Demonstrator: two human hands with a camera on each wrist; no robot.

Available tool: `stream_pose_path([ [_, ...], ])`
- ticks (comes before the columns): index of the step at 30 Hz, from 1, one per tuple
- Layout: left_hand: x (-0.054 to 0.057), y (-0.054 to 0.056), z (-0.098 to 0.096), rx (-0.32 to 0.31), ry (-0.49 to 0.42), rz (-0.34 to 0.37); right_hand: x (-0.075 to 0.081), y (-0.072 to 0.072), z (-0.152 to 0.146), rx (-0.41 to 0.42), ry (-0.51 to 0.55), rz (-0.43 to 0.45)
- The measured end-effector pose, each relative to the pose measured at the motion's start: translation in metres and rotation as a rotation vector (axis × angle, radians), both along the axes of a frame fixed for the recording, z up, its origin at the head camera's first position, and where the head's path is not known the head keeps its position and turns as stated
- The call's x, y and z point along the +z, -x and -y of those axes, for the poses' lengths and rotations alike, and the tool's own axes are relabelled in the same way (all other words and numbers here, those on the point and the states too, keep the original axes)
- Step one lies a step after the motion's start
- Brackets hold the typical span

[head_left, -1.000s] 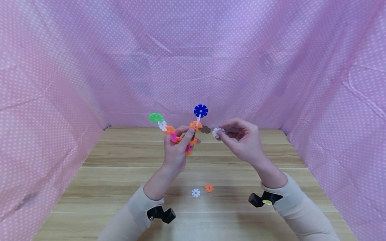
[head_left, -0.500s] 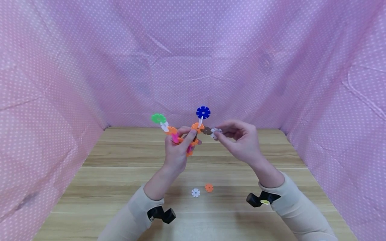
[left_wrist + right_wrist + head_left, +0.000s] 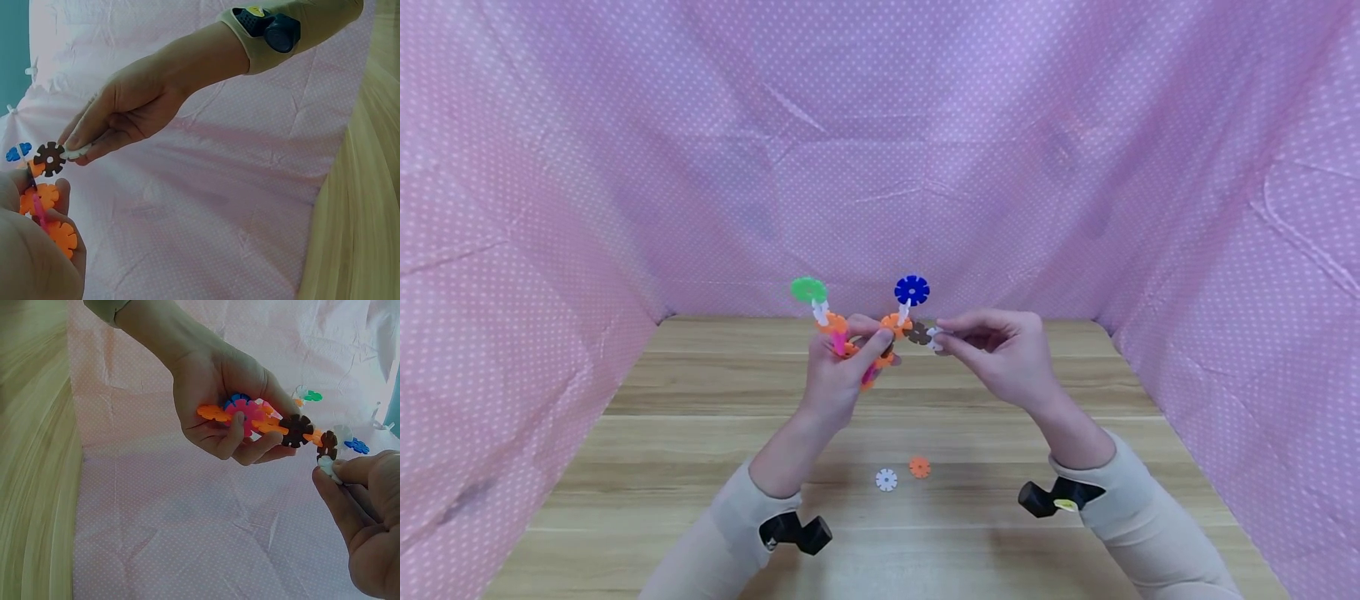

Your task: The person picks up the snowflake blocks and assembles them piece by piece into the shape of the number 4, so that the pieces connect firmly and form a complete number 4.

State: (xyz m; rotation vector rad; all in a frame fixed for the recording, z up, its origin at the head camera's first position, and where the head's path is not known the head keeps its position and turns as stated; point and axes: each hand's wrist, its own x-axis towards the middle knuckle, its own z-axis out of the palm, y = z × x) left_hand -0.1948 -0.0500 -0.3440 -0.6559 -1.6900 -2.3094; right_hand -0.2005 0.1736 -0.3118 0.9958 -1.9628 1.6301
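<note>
My left hand (image 3: 835,379) grips a joined chain of notched plastic snowflake discs above the table. In it are a green disc (image 3: 808,290), a blue disc (image 3: 912,291), orange, pink and white discs, and a brown disc (image 3: 49,159) at the right end. Thumb and fingers of my right hand (image 3: 1011,354) pinch a white disc (image 3: 328,469) at the edge of the brown one. The two meet edge to edge at an angle; how deep the notches sit cannot be told. Fingers hide part of the chain's middle.
A loose white disc (image 3: 886,480) and a loose orange disc (image 3: 920,467) lie on the wooden table (image 3: 700,450) in front of the hands. Pink dotted cloth (image 3: 880,167) hangs around the back and sides. Each wrist wears a black camera.
The white disc, apart from the brown one a second ago, now meets its edge. In the left hand the chain has turned slightly, its green and blue discs shifting right.
</note>
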Motion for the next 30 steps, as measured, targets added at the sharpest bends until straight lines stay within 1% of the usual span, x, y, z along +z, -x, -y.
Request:
stream_pose_path([
  [6, -0.001, 0.000, -0.001, -0.021, -0.009, -0.024, -0.001, 0.000, -0.001, 0.011, -0.005, 0.008],
  [9, 0.001, 0.000, -0.004, -0.016, -0.018, -0.020, -0.002, 0.000, -0.003, -0.012, -0.018, 0.020],
  [11, 0.003, 0.001, -0.004, -0.003, -0.012, -0.013, -0.003, 0.000, -0.004, -0.043, -0.054, 0.037],
  [15, 0.005, 0.003, -0.002, 0.040, 0.035, 0.013, -0.007, 0.000, -0.007, -0.067, -0.142, 0.113],
  [18, 0.006, 0.004, 0.001, 0.072, 0.071, 0.025, -0.009, 0.000, -0.007, -0.053, -0.157, 0.179],
  [19, 0.007, 0.004, 0.002, 0.076, 0.069, 0.030, -0.009, -0.001, -0.007, -0.045, -0.152, 0.203],
  [21, 0.008, 0.003, 0.003, 0.071, 0.041, 0.040, -0.010, -0.002, -0.007, -0.037, -0.142, 0.243],
  [24, 0.005, 0.002, 0.004, 0.043, -0.068, 0.041, -0.014, -0.003, -0.007, -0.021, -0.111, 0.299],
  [27, -0.003, 0.003, 0.001, -0.004, -0.181, 0.009, -0.018, -0.003, -0.007, -0.013, -0.059, 0.318],
  [30, -0.015, 0.005, -0.003, -0.085, -0.235, -0.008, -0.022, -0.002, -0.005, 0.001, 0.012, 0.305],
])
